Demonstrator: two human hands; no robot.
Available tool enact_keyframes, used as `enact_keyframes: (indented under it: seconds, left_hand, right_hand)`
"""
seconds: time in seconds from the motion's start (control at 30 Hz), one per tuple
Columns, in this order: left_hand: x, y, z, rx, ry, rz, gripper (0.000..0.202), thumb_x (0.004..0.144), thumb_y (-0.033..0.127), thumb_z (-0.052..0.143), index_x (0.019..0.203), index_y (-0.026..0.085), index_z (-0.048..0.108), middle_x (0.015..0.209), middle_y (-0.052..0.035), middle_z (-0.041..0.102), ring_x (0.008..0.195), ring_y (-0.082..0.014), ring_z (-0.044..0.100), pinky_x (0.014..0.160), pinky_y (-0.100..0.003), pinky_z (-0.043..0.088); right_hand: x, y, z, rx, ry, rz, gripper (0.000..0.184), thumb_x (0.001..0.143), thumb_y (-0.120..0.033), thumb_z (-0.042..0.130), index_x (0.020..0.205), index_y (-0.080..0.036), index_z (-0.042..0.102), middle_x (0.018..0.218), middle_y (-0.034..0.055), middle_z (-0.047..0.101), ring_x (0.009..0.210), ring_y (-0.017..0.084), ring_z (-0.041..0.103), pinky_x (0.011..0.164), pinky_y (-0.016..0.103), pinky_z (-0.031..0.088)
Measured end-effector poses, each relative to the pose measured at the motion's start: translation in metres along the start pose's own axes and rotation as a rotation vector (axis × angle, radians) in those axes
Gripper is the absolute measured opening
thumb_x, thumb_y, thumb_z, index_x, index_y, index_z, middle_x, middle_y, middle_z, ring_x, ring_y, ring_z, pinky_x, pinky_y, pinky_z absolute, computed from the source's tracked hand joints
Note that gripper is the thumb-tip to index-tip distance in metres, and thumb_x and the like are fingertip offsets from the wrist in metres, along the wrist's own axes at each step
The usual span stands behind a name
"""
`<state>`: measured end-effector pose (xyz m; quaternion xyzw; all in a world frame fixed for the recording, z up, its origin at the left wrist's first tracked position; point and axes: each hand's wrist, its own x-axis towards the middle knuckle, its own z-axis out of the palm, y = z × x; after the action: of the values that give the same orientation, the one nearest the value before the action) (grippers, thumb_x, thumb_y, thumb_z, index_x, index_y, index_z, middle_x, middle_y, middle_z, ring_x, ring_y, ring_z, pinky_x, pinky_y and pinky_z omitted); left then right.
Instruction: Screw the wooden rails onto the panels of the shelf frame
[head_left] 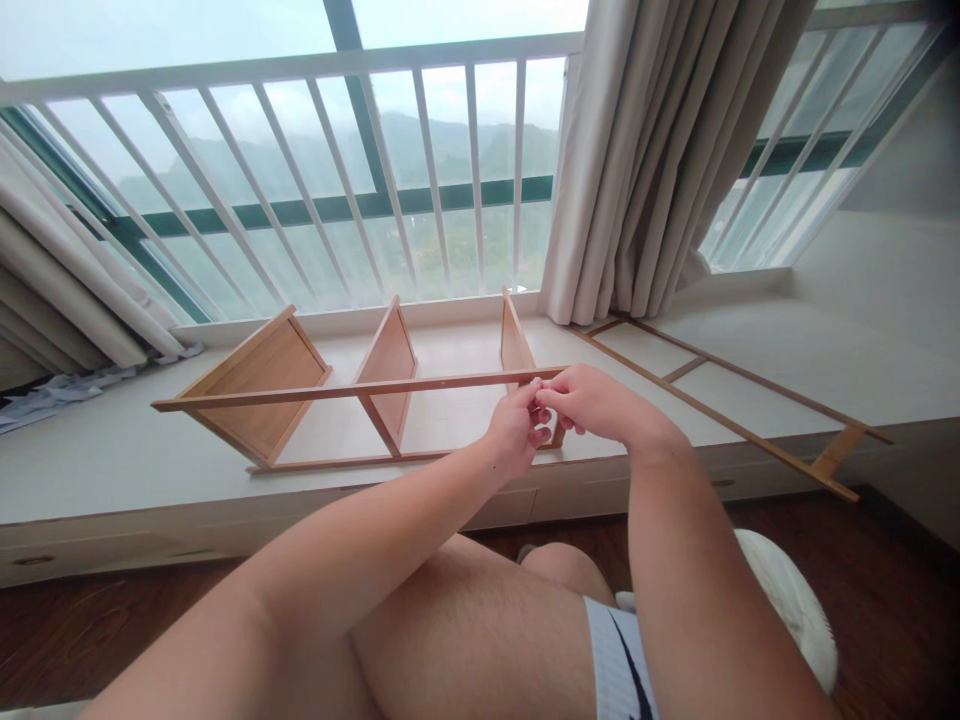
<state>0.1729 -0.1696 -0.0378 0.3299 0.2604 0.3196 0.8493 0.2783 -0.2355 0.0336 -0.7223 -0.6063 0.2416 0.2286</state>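
Note:
A partly assembled wooden shelf (390, 386) rests on the white window ledge, with a long rail on its near upper side and three panels between the rails. My left hand (516, 432) is at the right end of that rail, its fingers curled and thumb raised to the rail. Against it, from the right, my right hand (592, 402) has thumb and index finger pinched together by the rail's end. The fingertips of both hands meet; anything small between them is hidden. The shelf's lower right corner is partly covered by my hands.
To the right, a ladder-like wooden frame (684, 372) lies on the ledge (825, 345), one end jutting past its front edge. Beige curtains (622, 150) and a white railing (300, 68) stand behind. A white round object (787, 600) is on the right near the dark floor.

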Motion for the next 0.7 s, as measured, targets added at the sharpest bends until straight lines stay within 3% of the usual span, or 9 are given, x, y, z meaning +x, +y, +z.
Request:
enact_keyframes:
  seconds: [0.3, 0.53, 0.7]
  left_hand:
    - [0.002, 0.000, 0.000, -0.010, -0.006, -0.008, 0.025, 0.073, 0.034, 0.074, 0.075, 0.014, 0.058, 0.063, 0.0027, 0.047, 0.050, -0.0058, 0.035, 0.042, -0.021, 0.016]
    - [0.000, 0.000, 0.001, -0.005, 0.047, -0.036, 0.023, 0.072, 0.033, 0.073, 0.078, 0.016, 0.059, 0.067, 0.0028, 0.053, 0.050, -0.0056, 0.039, 0.043, -0.022, 0.017]
    - [0.000, 0.000, 0.003, 0.016, 0.037, -0.045, 0.023, 0.072, 0.033, 0.073, 0.083, 0.017, 0.061, 0.070, 0.0021, 0.055, 0.052, -0.0059, 0.043, 0.043, -0.021, 0.018]
  right_hand:
    - [0.001, 0.000, 0.002, -0.047, 0.036, -0.027, 0.036, 0.087, -0.040, 0.048, 0.064, -0.016, 0.063, 0.052, 0.0007, 0.056, 0.046, 0.011, 0.046, 0.048, 0.025, 0.030]
    - [0.004, -0.004, 0.010, -0.148, 0.101, 0.035, 0.020, 0.077, -0.030, 0.056, 0.064, -0.016, 0.063, 0.056, 0.0022, 0.056, 0.056, 0.012, 0.045, 0.051, 0.027, 0.024]
    - [0.006, -0.004, 0.012, -0.199, 0.094, 0.004, 0.015, 0.074, -0.024, 0.054, 0.066, -0.018, 0.066, 0.062, 0.0033, 0.062, 0.060, 0.013, 0.049, 0.054, 0.025, 0.026]
